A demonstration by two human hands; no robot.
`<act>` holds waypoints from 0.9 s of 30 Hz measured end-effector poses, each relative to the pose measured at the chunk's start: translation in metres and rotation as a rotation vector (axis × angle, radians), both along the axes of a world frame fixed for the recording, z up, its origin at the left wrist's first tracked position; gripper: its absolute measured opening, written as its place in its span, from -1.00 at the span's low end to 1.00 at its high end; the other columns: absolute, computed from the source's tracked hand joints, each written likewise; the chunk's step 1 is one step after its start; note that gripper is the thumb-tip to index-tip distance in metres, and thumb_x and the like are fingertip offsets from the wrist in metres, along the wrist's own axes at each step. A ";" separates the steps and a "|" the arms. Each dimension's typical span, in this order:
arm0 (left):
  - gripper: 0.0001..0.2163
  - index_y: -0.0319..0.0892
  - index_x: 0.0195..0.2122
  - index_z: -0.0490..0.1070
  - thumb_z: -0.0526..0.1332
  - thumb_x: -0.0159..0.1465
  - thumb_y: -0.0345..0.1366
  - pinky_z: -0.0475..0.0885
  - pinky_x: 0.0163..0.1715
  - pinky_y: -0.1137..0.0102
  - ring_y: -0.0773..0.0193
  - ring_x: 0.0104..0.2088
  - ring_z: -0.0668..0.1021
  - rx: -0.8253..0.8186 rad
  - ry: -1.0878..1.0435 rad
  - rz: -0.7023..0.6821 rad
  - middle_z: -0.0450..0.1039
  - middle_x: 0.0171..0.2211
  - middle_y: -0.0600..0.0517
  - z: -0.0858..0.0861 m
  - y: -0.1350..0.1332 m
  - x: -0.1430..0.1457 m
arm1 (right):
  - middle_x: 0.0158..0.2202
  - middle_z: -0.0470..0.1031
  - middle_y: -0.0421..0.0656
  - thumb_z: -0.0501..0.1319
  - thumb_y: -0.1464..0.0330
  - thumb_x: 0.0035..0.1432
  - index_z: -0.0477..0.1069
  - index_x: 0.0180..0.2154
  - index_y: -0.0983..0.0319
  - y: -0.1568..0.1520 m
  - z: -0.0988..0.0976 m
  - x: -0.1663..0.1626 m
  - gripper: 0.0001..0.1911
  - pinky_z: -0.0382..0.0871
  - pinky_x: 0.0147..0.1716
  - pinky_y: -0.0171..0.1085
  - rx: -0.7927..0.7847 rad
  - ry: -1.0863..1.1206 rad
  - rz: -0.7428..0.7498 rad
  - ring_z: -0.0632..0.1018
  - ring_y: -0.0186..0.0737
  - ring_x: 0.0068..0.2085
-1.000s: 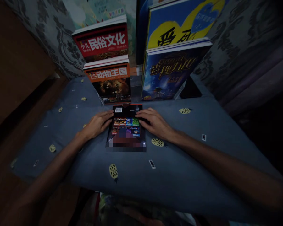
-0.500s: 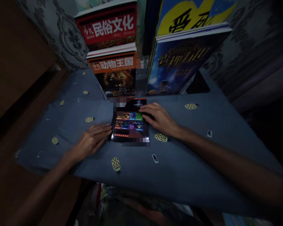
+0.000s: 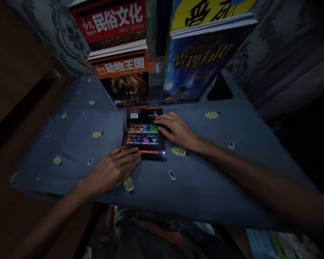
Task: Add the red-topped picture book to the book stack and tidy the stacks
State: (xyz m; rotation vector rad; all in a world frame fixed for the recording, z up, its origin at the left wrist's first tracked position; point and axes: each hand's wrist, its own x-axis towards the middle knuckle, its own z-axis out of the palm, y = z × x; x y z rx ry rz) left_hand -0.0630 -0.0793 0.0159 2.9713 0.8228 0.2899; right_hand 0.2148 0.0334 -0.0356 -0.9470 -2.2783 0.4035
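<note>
A dark book (image 3: pixel 143 135) with small coloured pictures on its back cover lies flat on a blue patterned cloth (image 3: pixel 205 172). My left hand (image 3: pixel 113 171) lies flat with its fingers stretched out, the fingertips touching the book's near left corner. My right hand (image 3: pixel 176 130) rests on the book's right side, fingers spread over the cover near its far edge. Neither hand grips the book.
Behind the book stand upright books: an orange lion book (image 3: pixel 122 81), a red one (image 3: pixel 110 23) above it, a dark blue one (image 3: pixel 197 66) and a yellow-blue one (image 3: pixel 210 10). Patterned walls close in on both sides. More printed matter lies below the cloth's near edge (image 3: pixel 272 244).
My left hand has slid from the book's left side down to its near left corner. My right hand has stayed on the right side. The view has shifted slightly.
</note>
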 end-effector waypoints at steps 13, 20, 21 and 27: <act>-0.68 -0.20 0.13 0.41 0.12 0.45 -0.15 0.37 0.18 0.09 0.10 0.23 0.46 0.120 0.075 0.038 0.48 0.16 -0.10 -0.011 0.022 0.087 | 0.08 0.54 0.01 0.23 0.37 0.23 0.55 -0.02 0.18 0.011 -0.005 0.006 -0.72 0.40 0.08 0.16 -0.014 0.088 0.009 0.50 0.03 0.10; -0.76 -0.20 -0.17 0.50 0.09 0.46 -0.19 0.46 0.02 0.20 0.14 0.05 0.58 0.187 -0.043 0.071 0.61 -0.17 0.01 -0.010 0.010 0.076 | 0.13 0.50 0.01 0.33 0.31 0.15 0.52 0.01 0.15 0.025 -0.005 0.007 -0.64 0.38 0.11 0.18 -0.040 0.112 -0.068 0.50 0.06 0.15; -0.75 -0.19 -0.26 0.49 0.10 0.45 -0.20 0.47 -0.04 0.22 0.16 -0.06 0.62 0.203 -0.063 0.088 0.59 -0.27 0.02 -0.008 0.008 0.072 | 0.07 0.54 -0.01 0.31 0.33 0.16 0.53 -0.01 0.15 0.023 -0.003 0.006 -0.67 0.42 0.08 0.13 -0.041 0.124 -0.062 0.53 0.04 0.09; -0.77 -0.19 -0.36 0.43 0.13 0.41 -0.24 0.45 -0.43 0.32 0.21 -0.44 0.53 0.274 0.000 0.305 0.45 -0.44 0.02 0.002 0.006 0.048 | -0.29 0.61 -0.11 0.19 0.37 0.24 0.57 -0.12 0.22 -0.007 0.014 0.000 -0.77 0.50 -0.32 -0.19 -0.141 0.180 -0.072 0.60 -0.18 -0.33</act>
